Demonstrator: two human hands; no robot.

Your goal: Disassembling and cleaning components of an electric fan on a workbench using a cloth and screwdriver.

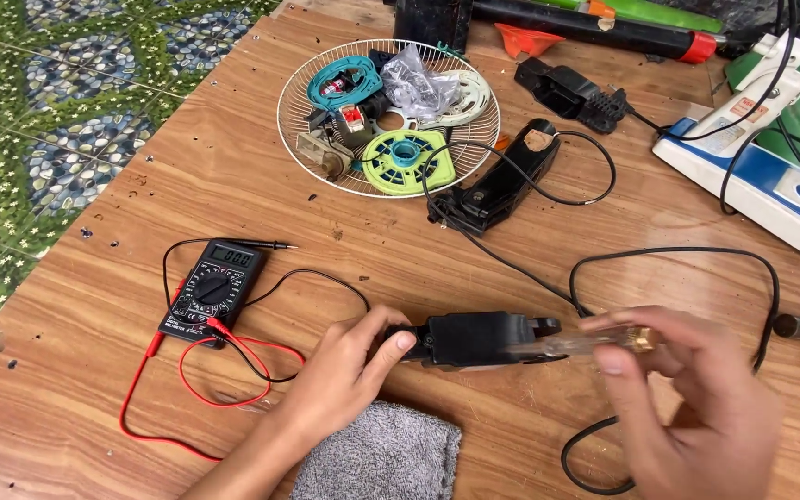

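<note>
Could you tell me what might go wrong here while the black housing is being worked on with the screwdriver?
The left hand steadies the black housing with fingertips right at its end, so the blurred screwdriver in the right hand could slip towards them. The black cord loops close to the right hand and might snag. The multimeter leads trail near the left forearm and could be dragged.
</note>
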